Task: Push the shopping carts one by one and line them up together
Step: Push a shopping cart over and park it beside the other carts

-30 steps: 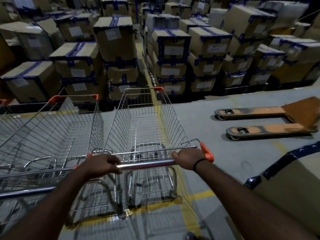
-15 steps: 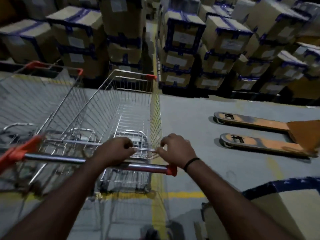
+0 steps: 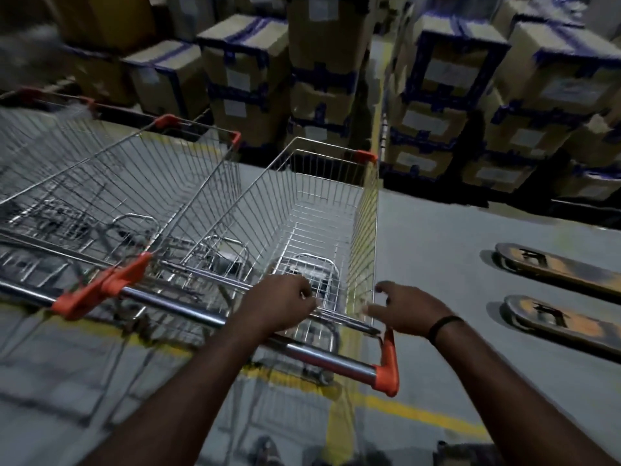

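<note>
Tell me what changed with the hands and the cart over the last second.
The right hand let go of the cart handle and now hovers open by the basket's rear corner. The left hand moved off the handle onto the basket's rear wire, curled shut there. The cart stayed beside the neighbouring cart; the pallet jack forks stayed put.

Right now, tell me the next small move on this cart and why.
Probably close the right hand back on the cart, then nudge it left. That hand hovers open by the basket's rear corner, only the left hand grips the wire, and the handle bar sits skewed to the neighbouring cart.
</note>
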The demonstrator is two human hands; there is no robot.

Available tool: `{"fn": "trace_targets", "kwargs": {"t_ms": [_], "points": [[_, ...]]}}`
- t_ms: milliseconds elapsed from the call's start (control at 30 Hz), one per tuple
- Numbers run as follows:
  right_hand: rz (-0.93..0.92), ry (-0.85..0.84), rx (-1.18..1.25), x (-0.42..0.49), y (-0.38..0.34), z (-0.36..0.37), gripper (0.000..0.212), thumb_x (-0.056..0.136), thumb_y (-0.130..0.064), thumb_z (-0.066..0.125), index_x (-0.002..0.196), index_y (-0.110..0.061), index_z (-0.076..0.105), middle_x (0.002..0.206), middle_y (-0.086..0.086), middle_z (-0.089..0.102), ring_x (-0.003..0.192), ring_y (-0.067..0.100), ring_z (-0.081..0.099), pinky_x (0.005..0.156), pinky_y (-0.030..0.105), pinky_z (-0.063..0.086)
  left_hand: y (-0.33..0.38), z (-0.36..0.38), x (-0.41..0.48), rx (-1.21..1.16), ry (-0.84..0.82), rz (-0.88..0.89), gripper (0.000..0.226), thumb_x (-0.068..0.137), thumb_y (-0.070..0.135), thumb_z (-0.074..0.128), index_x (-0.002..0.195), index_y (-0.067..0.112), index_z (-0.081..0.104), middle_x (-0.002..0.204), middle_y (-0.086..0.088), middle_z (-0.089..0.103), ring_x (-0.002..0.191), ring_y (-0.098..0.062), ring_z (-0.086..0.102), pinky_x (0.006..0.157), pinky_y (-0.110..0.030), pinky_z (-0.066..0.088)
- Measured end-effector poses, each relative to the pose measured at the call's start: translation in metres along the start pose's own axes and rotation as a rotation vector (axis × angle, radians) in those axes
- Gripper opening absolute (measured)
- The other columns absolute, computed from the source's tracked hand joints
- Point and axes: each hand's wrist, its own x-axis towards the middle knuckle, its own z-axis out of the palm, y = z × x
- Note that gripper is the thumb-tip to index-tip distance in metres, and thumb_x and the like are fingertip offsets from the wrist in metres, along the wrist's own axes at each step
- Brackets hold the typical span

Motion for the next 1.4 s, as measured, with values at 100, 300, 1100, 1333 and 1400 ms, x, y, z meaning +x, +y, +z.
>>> {"fn": "trace_targets", "kwargs": {"t_ms": [100,300,1100,1333,1400], "points": [[0.006,0.122,0.018,0.02,-0.003,-0.02,0.067,0.091,-0.063,0.054,0.145,-0.024,0.045,0.142,0.007,0.056,0.128,0.025,0.054,0.102,0.037,0.046,0.0,0.001,0.006,-0.006,0.089,-0.004,0.036,0.089,0.054,0.06,0.109,0.026,0.072,0.103,0.004,0.074,0.093,-0.019,0.068,0.085,-0.037,0.055],[-0.192,0.087,-0.042,0.079,-0.024,-0.041,0.058,0.093,-0.054,0.058,0.139,-0.018,0.054,0.144,0.006,0.054,0.13,0.024,0.052,0.105,0.035,0.042,-0.019,0.01,0.009,0.046,0.074,-0.091,0.036,0.086,0.053,0.058,0.11,0.03,0.071,0.104,0.006,0.074,0.103,-0.02,0.065,0.093,-0.036,0.049],[-0.834,-0.093,-0.386,0.21,0.0,-0.02,0.041,0.09,-0.057,0.047,0.108,-0.03,0.073,0.111,-0.007,0.073,0.102,0.014,0.067,0.092,0.031,0.046,0.002,0.029,0.061,0.323,0.01,-0.636,0.032,0.09,0.047,0.051,0.103,0.022,0.067,0.101,-0.008,0.072,0.103,-0.03,0.066,0.085,-0.036,0.046],[-0.879,-0.132,-0.388,0.289,0.021,-0.066,0.029,0.095,-0.053,0.052,0.099,-0.034,0.073,0.095,-0.016,0.068,0.084,0.0,0.063,0.071,0.021,0.044,0.01,0.038,0.068,0.264,0.086,-0.79,0.035,0.087,0.046,0.052,0.116,0.033,0.067,0.108,-0.006,0.073,0.108,-0.029,0.065,0.097,-0.038,0.045],[-0.919,-0.122,-0.419,0.317,0.019,-0.082,0.03,0.094,-0.057,0.051,0.092,-0.035,0.072,0.09,-0.015,0.07,0.078,-0.003,0.062,0.07,0.021,0.047,0.008,0.042,0.073,0.302,0.095,-0.875,0.039,0.084,0.049,0.054,0.114,0.029,0.07,0.104,-0.007,0.073,0.105,-0.032,0.066,0.094,-0.038,0.046]]}}
